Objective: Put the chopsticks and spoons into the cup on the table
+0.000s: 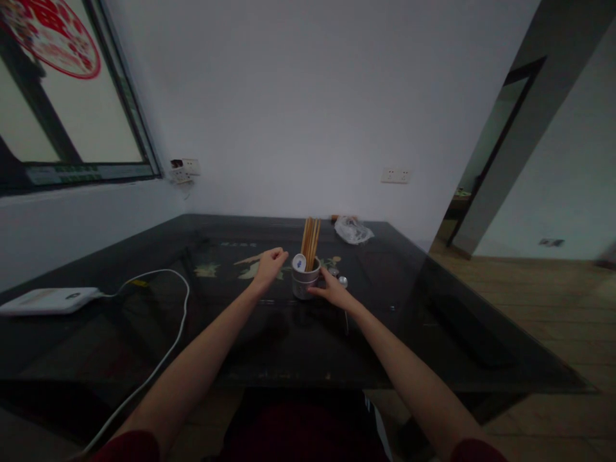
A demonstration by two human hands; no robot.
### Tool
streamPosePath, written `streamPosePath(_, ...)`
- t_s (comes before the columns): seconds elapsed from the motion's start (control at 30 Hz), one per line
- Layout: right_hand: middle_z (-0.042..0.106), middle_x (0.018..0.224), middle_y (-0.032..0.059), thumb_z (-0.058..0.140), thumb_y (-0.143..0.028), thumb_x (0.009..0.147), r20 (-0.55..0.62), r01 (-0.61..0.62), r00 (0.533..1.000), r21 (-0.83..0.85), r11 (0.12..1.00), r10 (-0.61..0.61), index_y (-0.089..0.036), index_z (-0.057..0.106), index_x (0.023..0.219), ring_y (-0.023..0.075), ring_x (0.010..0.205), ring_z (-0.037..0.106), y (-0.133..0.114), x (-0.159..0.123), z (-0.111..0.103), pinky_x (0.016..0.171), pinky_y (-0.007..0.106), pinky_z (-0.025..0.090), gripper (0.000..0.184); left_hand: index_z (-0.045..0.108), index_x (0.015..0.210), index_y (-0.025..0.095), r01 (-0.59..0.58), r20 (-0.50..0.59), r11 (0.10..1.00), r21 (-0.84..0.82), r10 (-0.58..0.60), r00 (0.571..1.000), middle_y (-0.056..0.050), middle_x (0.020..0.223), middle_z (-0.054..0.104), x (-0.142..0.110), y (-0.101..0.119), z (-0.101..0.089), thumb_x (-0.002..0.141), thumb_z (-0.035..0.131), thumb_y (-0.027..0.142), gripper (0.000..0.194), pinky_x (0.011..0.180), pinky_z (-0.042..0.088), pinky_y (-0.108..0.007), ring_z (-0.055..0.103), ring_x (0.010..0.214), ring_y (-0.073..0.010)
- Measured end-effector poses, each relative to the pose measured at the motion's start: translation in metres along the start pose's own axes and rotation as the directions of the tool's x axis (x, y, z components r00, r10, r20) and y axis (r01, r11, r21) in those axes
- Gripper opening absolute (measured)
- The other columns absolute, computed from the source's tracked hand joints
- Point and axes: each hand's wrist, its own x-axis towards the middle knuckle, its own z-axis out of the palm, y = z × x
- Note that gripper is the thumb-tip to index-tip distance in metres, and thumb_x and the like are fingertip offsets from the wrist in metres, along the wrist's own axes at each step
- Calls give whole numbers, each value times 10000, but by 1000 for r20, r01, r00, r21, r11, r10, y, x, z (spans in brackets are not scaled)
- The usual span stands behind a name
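A grey utensil holder [305, 285] stands upright on the dark table in front of me. It holds several wooden chopsticks [311, 242] and a white spoon [299, 262] with a blue mark, leaning at the left rim. My right hand [334, 289] grips the holder's right side, thumb in front. My left hand [271, 263] is closed in the air just left of the holder, apart from it; whatever its fingers may hold is hidden. Close beyond my right hand lie metal spoons [342, 281], partly covered by the hand, and a thin handle [346, 322] shows below my wrist.
The dark glossy table [385, 346] bears a floral print. At left lies a white power bank [51, 300] with a white cable [185, 301] running off the front edge. A crumpled clear plastic bag [353, 230] sits near the wall [289, 128]. A dark flat object [471, 330] lies at right.
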Motion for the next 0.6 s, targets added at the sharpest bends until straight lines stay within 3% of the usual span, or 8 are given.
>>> streamPosePath(0.17,545,1220,111,786,-255,604,27,5,1000,11,1000,-5,-225,325,1387,243,1088,548,-3,0,-5,854,394,503,908,308,512,197,-6,-3,1000,-24,6,1000,75,461,285,-2,-4,4,732,482,359,324,427,246,-188,287,435,-69)
streamPosePath(0.33,530,1220,136,796,-233,565,-26,-88,996,-45,995,87,-214,322,1385,239,1033,566,-10,-2,-24,775,375,514,947,269,513,202,-52,-69,998,-23,50,996,67,479,255,-3,0,2,743,493,372,363,438,233,-200,262,461,-75)
streamPosePath(0.6,611,932,50,658,-211,701,-278,-69,960,-331,941,-28,-190,453,1256,176,827,597,-7,-7,-62,695,313,483,592,243,539,204,-179,-140,983,-49,171,975,54,517,237,-20,24,2,811,453,377,385,474,221,-227,250,494,-90)
